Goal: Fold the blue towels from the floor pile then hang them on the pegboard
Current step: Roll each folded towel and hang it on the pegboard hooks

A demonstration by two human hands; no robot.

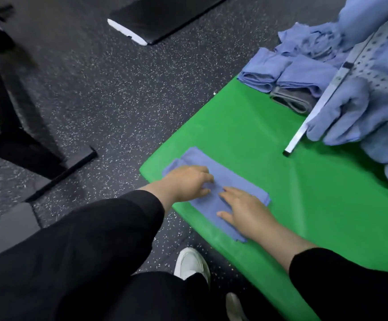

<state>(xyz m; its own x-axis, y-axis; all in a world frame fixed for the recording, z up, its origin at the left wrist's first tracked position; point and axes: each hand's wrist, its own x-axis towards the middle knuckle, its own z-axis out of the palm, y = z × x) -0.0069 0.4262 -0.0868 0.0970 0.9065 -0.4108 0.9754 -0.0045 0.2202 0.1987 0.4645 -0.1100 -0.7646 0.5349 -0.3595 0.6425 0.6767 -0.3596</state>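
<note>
Blue cloth lies flat under us: the towel [213, 195] rests on the green mat [257, 140] near its 7 o'clock corner. Our left hand [186, 181] presses its 10 o'clock end with loosely bent fingers, and our right hand [244, 212] lies flat on its middle; neither grip pinches anything. At 1 o'clock sit folded towels [288, 77] over a grey cloth [292, 99], with the loose pile [311, 40] behind. The pegboard [380, 59] stands at 2 o'clock, hung towels [359, 119] draped over it and crowding that side. A black stand [14, 126] rises at 9 o'clock.
</note>
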